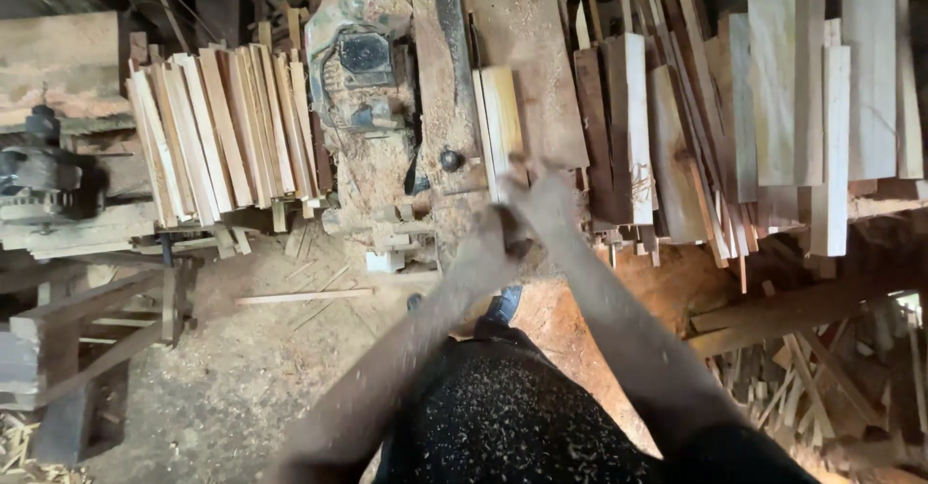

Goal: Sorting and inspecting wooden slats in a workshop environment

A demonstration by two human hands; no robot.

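**At the planer bed, hands on the board**

On the sawdust-caked planer bed (522, 49) lay the pale board (503, 126). My left hand (498, 233) and right hand (546, 199) met at its near end, too blurred to tell my fingers' grip. Stacked slats (222, 136) stood left of the bed, planks (773, 107) crowded right.

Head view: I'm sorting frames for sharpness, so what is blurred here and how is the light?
Head view: both hands, left hand and right hand, and their forearms are smeared by motion blur at the pale plank on the sawdust-covered machine table; the stacked slats stay fairly sharp; light is dim and uneven, the top edge falling into dark shadow.
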